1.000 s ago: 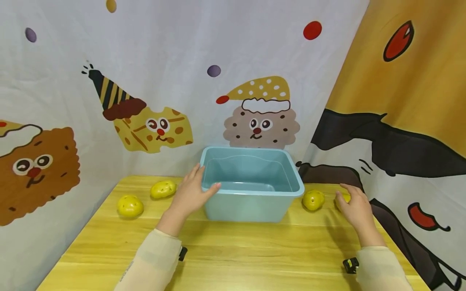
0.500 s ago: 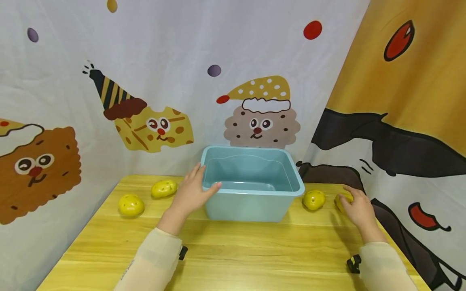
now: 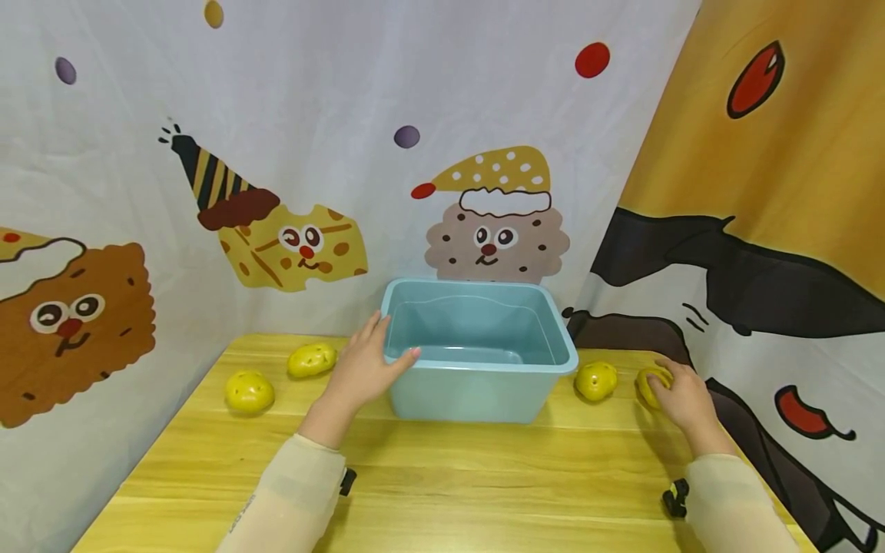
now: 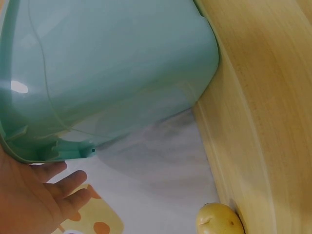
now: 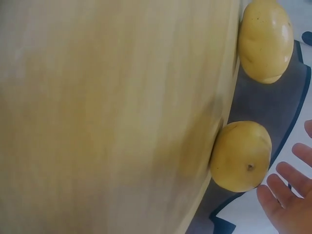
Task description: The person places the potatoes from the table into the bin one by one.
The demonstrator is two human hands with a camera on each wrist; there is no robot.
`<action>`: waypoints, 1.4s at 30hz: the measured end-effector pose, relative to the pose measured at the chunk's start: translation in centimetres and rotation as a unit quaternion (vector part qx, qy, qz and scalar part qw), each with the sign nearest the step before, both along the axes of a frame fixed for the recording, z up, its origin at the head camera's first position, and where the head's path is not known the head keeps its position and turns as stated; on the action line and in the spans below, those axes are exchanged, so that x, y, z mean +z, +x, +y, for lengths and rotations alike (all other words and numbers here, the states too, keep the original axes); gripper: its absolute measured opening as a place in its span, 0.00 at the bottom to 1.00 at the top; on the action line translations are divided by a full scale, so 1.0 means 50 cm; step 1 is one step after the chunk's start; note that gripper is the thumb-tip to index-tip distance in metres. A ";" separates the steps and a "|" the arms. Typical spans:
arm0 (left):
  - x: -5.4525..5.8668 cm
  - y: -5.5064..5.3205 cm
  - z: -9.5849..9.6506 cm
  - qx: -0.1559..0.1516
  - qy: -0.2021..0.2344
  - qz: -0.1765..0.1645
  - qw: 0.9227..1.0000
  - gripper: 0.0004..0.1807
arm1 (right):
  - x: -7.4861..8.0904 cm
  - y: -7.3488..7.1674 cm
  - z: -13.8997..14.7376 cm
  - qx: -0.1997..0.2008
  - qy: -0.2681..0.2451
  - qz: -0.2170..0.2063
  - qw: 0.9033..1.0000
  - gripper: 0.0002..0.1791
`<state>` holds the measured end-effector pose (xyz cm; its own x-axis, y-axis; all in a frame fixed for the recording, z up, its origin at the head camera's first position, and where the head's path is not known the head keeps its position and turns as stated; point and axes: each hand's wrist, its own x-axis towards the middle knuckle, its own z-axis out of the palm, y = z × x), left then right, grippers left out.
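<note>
A printed cloth (image 3: pixel 442 92), white with cartoon faces and yellow and black toward the right, hung behind everything. Before it spread a yellow wood-grained surface (image 3: pixel 442 476). A pale blue-green bin (image 3: pixel 459 395) stood upright by the middle of the surface's far edge, its inside bare. Two cream sleeves (image 3: pixel 290 491) reached in from the near edge. The left hand (image 3: pixel 362 369) rested against the bin's near left rim, its grip loose, thumb apart from nearly straight fingers and curled round nothing. The right hand (image 3: pixel 691 399) was by the surface's right edge, its grip spread wide and holding nothing; whether a fingertip touched the potato there could not be told. That outer right potato (image 3: pixel 652 384) lay near the far right corner, and the inner right potato (image 3: pixel 596 382) lay just beside the bin. Across the surface, the nearer left potato (image 3: pixel 250 392) lay close to the left edge, and the farther left potato (image 3: pixel 312 360) near the far edge. Smallest was a black device (image 3: pixel 348 481) at the left wrist, matched by another at the right.
</note>
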<state>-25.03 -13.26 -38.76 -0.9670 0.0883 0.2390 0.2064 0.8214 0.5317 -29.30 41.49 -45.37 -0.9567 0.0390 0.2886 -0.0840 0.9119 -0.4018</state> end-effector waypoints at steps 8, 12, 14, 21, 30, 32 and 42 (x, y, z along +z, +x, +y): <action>-0.001 0.001 -0.002 -0.001 -0.002 -0.007 1.000 0.57 | -0.004 -0.004 0.015 0.000 0.000 -0.039 0.999 0.30; -0.001 0.001 -0.002 -0.002 -0.006 -0.007 1.000 0.57 | -0.010 -0.007 0.024 -0.006 0.000 -0.060 0.998 0.31; 0.000 0.001 -0.001 -0.003 -0.006 -0.007 1.000 0.56 | -0.013 -0.009 0.028 -0.008 -0.002 -0.066 0.998 0.32; 0.000 0.001 0.000 -0.003 -0.006 -0.007 1.000 0.56 | -0.018 -0.013 0.038 -0.015 -0.003 -0.085 0.996 0.33; 0.002 0.002 0.000 -0.003 -0.004 -0.006 1.000 0.54 | -0.018 -0.020 0.046 -0.019 -0.008 -0.111 0.994 0.33; 0.002 0.002 0.000 -0.003 -0.003 -0.006 1.000 0.53 | -0.019 -0.023 0.047 -0.013 -0.003 -0.108 0.994 0.33; 0.002 0.001 0.000 -0.005 -0.006 -0.002 1.000 0.53 | -0.012 -0.031 0.042 -0.001 -0.001 -0.115 0.993 0.33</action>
